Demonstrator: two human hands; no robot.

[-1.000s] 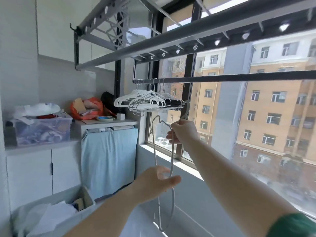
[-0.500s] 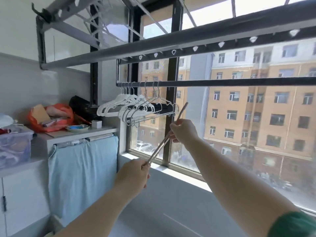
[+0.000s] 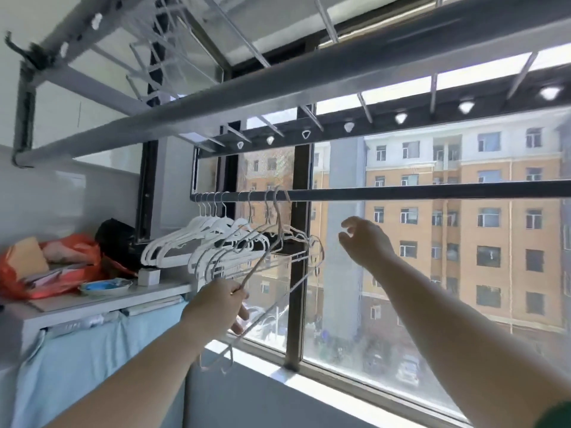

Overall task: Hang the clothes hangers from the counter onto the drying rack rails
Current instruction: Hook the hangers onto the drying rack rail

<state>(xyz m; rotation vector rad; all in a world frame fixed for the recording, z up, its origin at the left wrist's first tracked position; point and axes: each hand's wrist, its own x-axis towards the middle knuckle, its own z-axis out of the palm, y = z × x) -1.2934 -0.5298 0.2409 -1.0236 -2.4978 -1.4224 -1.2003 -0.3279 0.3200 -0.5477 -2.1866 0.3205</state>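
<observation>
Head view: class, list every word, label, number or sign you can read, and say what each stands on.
None can be read.
Small white box on the white counter: faces blurred, no legible marking.
Orange plastic bag: any print is too blurred to read.

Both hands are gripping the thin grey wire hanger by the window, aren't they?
Not quite. Only the left hand grips the thin grey wire hanger. The right hand is open beside it, with spread fingers that touch nothing. The head view shows this.
</observation>
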